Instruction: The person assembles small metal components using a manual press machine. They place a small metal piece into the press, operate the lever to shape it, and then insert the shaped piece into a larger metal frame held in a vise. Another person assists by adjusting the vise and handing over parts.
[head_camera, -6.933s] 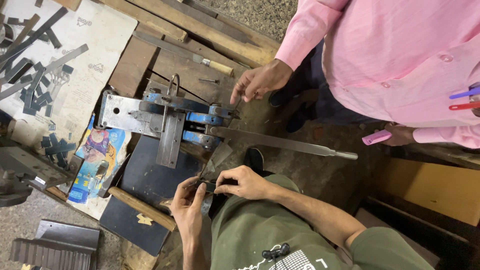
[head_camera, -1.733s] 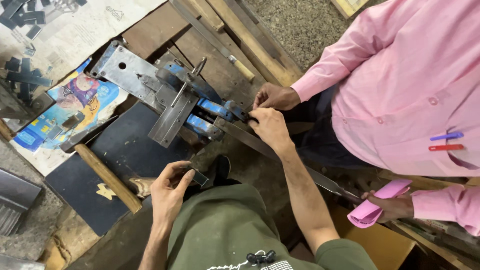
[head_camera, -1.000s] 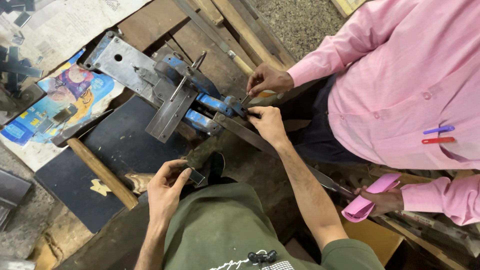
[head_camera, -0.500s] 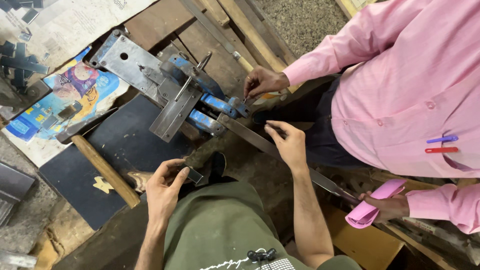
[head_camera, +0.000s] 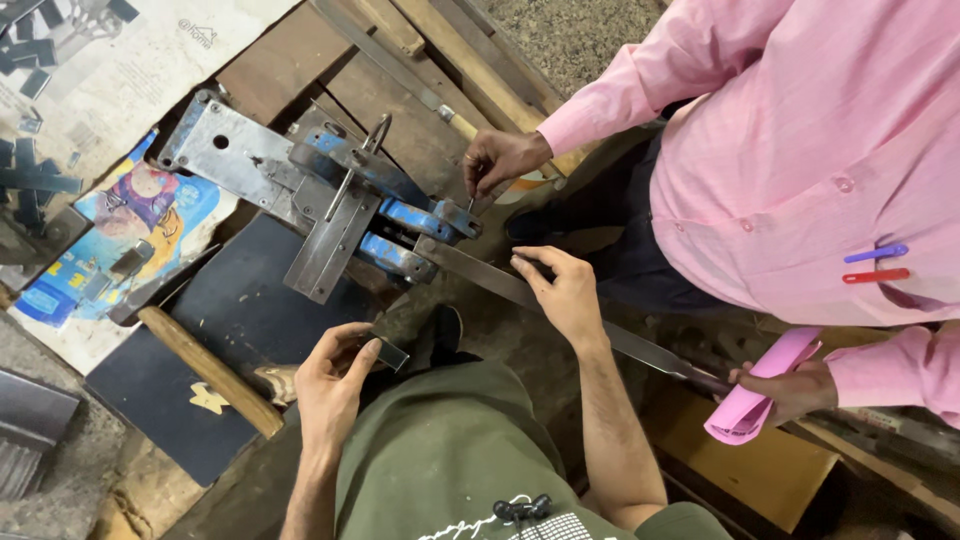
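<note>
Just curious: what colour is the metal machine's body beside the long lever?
Blue, worn and chipped, on the machine, with bare grey steel plates. The head view shows it, the only view here.

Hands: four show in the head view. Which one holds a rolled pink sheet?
The other person's hand at the lower right, from a pink sleeve, holds the rolled pink sheet; the other three hold none.
</note>
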